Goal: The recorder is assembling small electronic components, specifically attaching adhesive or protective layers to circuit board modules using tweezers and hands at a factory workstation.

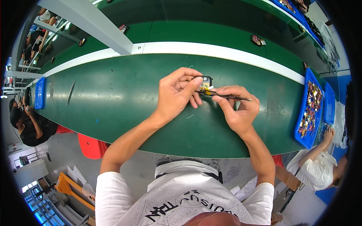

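Over the middle of the green worktable (pixel 124 113), my left hand (pixel 174 94) grips a small black-framed electronic case (pixel 206 80) between thumb and fingers. Its exposed inside shows silver and yellow parts, partly hidden behind my thumb. In my right hand (pixel 240 109) is a slim dark pair of tweezers (pixel 230 96), pinched between thumb and fingers. One end of the tweezers reaches the lower edge of the case; the other sticks out to the right past my fingers. Whether the tips hold anything is too small to tell.
At the right, a blue tray (pixel 308 113) is heaped with small colourful parts, with another blue tray (pixel 329 101) beside it. More tweezers (pixel 71 92) lie at the left. Beyond a white rail, a green belt (pixel 196 34) carries small devices (pixel 257 40). Co-workers sit at both ends.
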`<act>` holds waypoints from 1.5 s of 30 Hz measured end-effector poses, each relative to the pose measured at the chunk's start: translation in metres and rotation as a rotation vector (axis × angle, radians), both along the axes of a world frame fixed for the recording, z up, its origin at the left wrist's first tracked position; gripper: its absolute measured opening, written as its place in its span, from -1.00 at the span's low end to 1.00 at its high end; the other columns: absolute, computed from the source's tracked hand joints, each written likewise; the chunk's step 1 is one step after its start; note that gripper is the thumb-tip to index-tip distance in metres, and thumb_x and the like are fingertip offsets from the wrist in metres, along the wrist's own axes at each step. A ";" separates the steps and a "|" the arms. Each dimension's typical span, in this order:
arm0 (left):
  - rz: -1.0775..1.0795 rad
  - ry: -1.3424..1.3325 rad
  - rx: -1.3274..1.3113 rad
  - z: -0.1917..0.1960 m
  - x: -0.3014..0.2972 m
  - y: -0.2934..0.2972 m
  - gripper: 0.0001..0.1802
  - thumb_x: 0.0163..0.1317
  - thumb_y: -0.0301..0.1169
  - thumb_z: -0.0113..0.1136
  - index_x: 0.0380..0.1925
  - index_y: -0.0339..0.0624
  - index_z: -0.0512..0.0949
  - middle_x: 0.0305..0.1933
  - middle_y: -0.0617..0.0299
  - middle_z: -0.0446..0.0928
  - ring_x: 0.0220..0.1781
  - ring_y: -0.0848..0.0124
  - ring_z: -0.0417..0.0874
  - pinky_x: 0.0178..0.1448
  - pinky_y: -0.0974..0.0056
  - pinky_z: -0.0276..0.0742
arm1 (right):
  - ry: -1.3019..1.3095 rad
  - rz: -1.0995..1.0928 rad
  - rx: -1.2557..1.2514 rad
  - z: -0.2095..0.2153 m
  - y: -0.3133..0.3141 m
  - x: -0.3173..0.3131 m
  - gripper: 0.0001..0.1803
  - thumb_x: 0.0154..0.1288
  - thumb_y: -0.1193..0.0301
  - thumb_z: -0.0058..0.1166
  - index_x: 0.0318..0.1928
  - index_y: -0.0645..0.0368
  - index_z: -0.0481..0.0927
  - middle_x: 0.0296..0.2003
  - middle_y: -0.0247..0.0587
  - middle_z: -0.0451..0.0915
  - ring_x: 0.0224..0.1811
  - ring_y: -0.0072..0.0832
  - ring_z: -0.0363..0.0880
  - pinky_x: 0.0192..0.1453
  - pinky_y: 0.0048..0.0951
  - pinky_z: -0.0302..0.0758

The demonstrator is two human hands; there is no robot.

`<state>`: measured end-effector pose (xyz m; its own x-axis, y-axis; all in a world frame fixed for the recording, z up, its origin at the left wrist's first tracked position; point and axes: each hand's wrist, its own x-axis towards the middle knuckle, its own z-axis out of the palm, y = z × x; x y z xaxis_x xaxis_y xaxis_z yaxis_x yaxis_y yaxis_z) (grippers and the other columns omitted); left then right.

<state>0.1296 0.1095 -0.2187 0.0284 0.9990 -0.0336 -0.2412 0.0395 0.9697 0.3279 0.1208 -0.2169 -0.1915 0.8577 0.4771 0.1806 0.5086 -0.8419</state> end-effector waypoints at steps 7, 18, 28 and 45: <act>-0.002 0.014 -0.021 0.002 0.002 -0.001 -0.83 0.44 -0.54 0.19 -0.08 -0.46 0.57 -0.39 0.05 0.66 -0.55 0.44 0.68 -0.56 0.41 0.55 | -0.031 0.025 0.029 -0.002 0.001 0.000 -0.81 0.06 0.67 0.43 -0.30 0.24 0.73 -0.29 -0.20 0.80 -0.75 -0.80 0.27 -0.66 -0.65 0.14; -0.050 0.040 -0.018 0.001 0.001 -0.001 -0.77 0.46 -0.51 0.17 -0.01 -0.50 0.55 -0.27 -0.03 0.67 -0.53 0.37 0.70 -0.56 0.38 0.61 | -0.070 0.014 0.075 -0.001 0.001 0.001 -0.85 0.07 0.63 0.45 -0.35 0.19 0.74 -0.36 -0.24 0.80 -0.76 -0.76 0.27 -0.65 -0.63 0.16; -0.127 0.014 -0.012 0.003 -0.001 0.001 -0.71 0.43 -0.57 0.16 0.10 -0.50 0.49 -0.18 -0.06 0.65 -0.40 0.35 0.75 -0.47 0.38 0.69 | -0.030 0.018 0.140 0.000 0.001 -0.001 -0.84 0.06 0.65 0.43 -0.37 0.17 0.75 -0.36 -0.22 0.81 -0.69 -0.67 0.50 -0.64 -0.61 0.20; -0.061 0.185 -0.034 -0.006 0.008 0.014 -0.81 0.41 -0.64 0.12 -0.02 -0.50 0.50 -0.35 0.04 0.63 -0.50 0.38 0.72 -0.46 0.34 0.69 | -0.117 -0.005 0.255 -0.006 0.008 -0.003 -0.82 0.06 0.64 0.43 -0.32 0.18 0.73 -0.35 -0.33 0.79 -0.69 -0.64 0.47 -0.61 -0.58 0.24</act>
<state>0.1374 0.1233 -0.2245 0.0792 0.9938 -0.0779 -0.0553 0.0824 0.9951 0.3247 0.1293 -0.2231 -0.2541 0.7138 0.6526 0.2719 0.7003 -0.6601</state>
